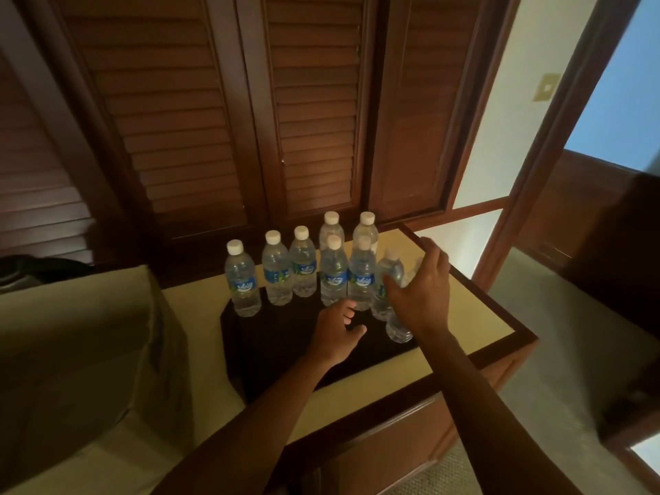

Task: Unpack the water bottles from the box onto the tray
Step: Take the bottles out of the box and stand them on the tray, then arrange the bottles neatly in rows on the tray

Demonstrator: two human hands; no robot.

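Bottles [303,266] crowd the tray [271,337] mid-frame; our right hand [419,291] grips two, our left hand [335,334] hovers open, empty.

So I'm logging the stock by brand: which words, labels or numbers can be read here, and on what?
Bottle labels: blue bands with white script, too blurred to read; no brand can be made out.
Bottle caps: plain white, no text visible.
Cardboard box: no print shows on the side in view.
Wall plate: a small mark, not legible.
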